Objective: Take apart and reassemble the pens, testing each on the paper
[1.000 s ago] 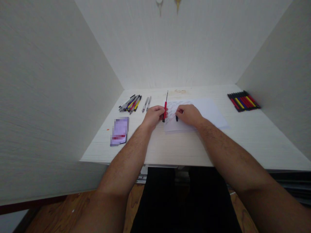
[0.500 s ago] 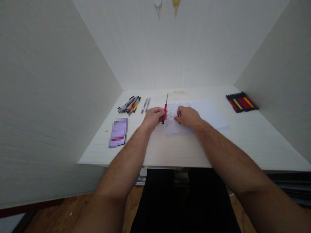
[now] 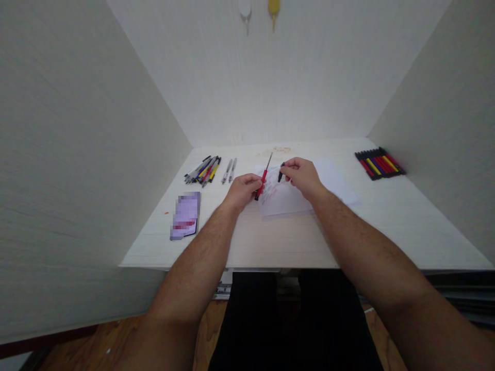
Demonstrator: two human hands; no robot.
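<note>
At the left edge of the paper point(image 3: 299, 203), you hold a red pen point(image 3: 262, 185) tilted in your left hand point(image 3: 244, 191), fingers closed round its barrel, a slim shaft pointing away from you. Just right of it, your right hand point(image 3: 303, 178) pinches a short black piece point(image 3: 280, 173), apart from the pen. You seem to be at the step of handling the two parts separately; the next move likely calls for a steady left grip and care with that thin shaft. Beyond your hands lie two clear pens point(image 3: 229, 171), a loose pile of pens point(image 3: 203, 171), and, far right, a row of markers point(image 3: 381, 164).

Your fingers cover part of the barrel, the shaft's tip is too small to read, and the marks on the paper are blurred. The purple rectangle point(image 3: 186, 214) at left is pixelated.
</note>
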